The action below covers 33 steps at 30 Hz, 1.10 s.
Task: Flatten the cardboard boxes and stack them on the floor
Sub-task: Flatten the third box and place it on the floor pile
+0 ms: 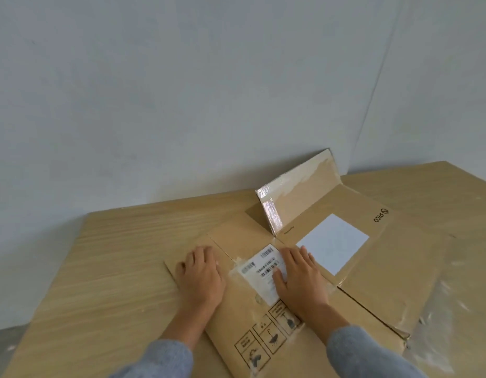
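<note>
A brown cardboard box (372, 274) lies flattened on a pale wooden surface (105, 268). It carries a white barcode label (263, 268), a blank white sheet (334, 242) and black handling symbols near me. One taped flap (299, 192) still stands up at the far end. My left hand (201, 276) presses flat on the box's left flap, fingers spread. My right hand (299, 276) lies flat on the box, partly over the barcode label. Neither hand holds anything.
A plain pale wall (209, 91) rises just behind the wooden surface. More wooden board (427, 186) shows to the right, with clear plastic film (454, 309) over it. A strip of grey floor (4, 339) shows at the lower left.
</note>
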Motion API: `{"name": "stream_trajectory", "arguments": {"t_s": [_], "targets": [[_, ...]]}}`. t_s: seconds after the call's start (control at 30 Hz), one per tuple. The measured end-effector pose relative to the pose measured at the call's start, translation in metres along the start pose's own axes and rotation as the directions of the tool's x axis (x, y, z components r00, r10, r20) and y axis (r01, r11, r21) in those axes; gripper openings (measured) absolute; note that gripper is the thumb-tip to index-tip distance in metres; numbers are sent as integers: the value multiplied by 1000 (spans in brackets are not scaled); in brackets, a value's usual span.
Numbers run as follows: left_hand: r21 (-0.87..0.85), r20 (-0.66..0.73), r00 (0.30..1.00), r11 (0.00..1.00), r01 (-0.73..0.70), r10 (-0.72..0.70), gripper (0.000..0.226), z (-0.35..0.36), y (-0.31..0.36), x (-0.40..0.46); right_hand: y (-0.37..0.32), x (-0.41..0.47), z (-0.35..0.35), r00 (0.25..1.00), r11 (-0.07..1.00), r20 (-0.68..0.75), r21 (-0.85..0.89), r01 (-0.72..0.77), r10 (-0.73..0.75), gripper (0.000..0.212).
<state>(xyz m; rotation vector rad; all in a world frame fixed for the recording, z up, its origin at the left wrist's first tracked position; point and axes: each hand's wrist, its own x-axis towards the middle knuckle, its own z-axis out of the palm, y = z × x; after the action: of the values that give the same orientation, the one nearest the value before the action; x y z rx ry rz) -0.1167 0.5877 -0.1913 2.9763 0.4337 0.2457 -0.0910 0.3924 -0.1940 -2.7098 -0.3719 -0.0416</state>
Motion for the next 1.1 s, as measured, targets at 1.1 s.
{"name": "stream_trajectory", "arguments": {"t_s": [1.1], "targets": [[16,-13,998,998,-61,61,29,4,84,-46,76,-37,-46,980,982,75,57,180,-184,60]]}}
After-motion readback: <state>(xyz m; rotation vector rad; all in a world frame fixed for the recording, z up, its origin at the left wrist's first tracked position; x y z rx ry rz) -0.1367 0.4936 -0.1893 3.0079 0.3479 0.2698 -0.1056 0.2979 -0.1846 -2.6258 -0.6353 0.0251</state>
